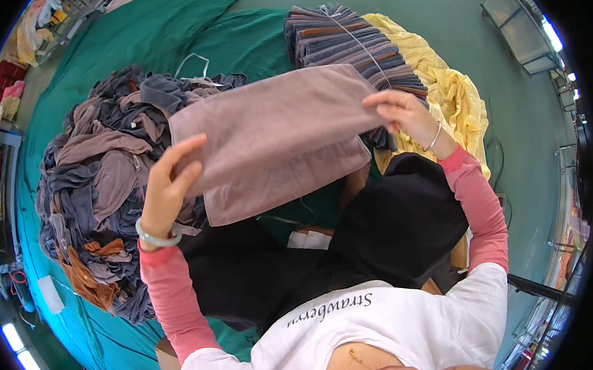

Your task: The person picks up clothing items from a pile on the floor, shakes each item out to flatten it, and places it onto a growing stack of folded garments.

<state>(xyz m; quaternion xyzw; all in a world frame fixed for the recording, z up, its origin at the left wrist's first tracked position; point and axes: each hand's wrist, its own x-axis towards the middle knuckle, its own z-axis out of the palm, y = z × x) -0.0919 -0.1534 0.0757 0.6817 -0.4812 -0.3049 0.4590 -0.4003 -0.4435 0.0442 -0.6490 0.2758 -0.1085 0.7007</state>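
I hold a mauve-pink cloth [277,120] folded over in the air above my lap, with its lower layer hanging beneath the upper one. My left hand [172,180] grips the cloth's left end, thumb and fingers on it. At the upper right corner, my right hand [402,114] pinches the same cloth. Behind the cloth at the left lies a large tangled heap of grey, mauve and rust cloths [94,180]. Beyond my right hand stands a neat stack of folded grey, mauve and rust cloths [339,34], with a pale tie across it.
Rumpled yellow fabric [459,112] lies right of the stack. Beneath the heap spreads a green tarp [144,26]. My black-trousered legs [391,220] are bent below the cloth. Metal racks [521,36] line the right; more stand at the left edge.
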